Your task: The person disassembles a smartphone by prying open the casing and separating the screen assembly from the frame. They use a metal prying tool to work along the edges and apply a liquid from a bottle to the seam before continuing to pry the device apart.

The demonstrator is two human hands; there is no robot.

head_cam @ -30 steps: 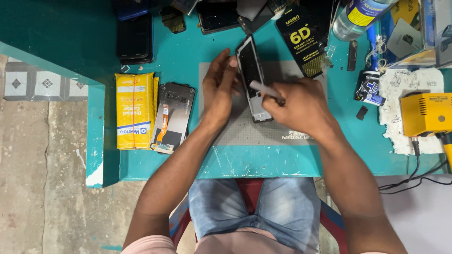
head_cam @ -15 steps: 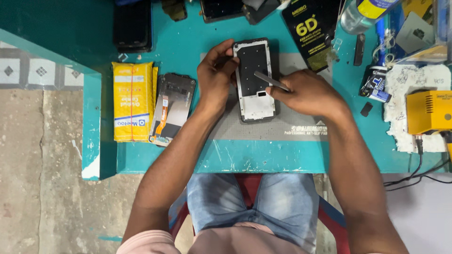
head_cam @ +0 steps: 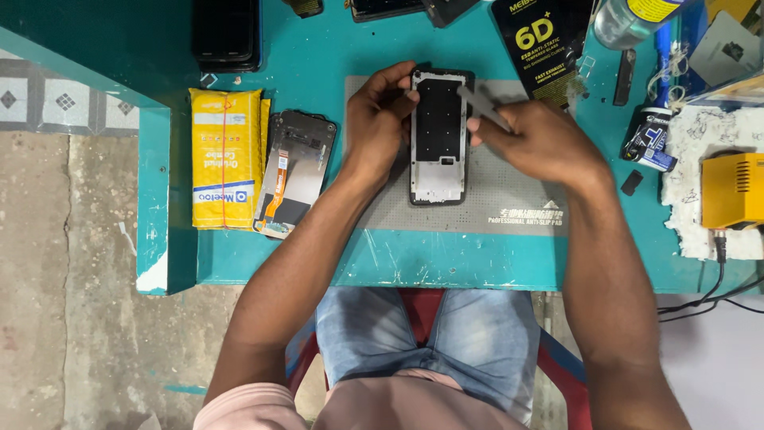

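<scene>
I see the phone frame (head_cam: 438,135) lying flat on the grey mat (head_cam: 509,203), near the mat's far edge, on the teal table (head_cam: 318,56). My left hand (head_cam: 380,119) has its fingers closed on the frame's left edge. My right hand (head_cam: 535,139), just right of the frame, pinches a thin grey tool (head_cam: 480,102) whose tip lies over the frame's upper right corner. Left of the mat lies a loose screen part (head_cam: 294,171), then a yellow packet (head_cam: 225,158).

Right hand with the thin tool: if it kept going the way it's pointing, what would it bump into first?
The right hand aims its thin tool up and left, so it would probably meet the phone frame near its top first, then the left hand fingers; depth is unclear.
</scene>
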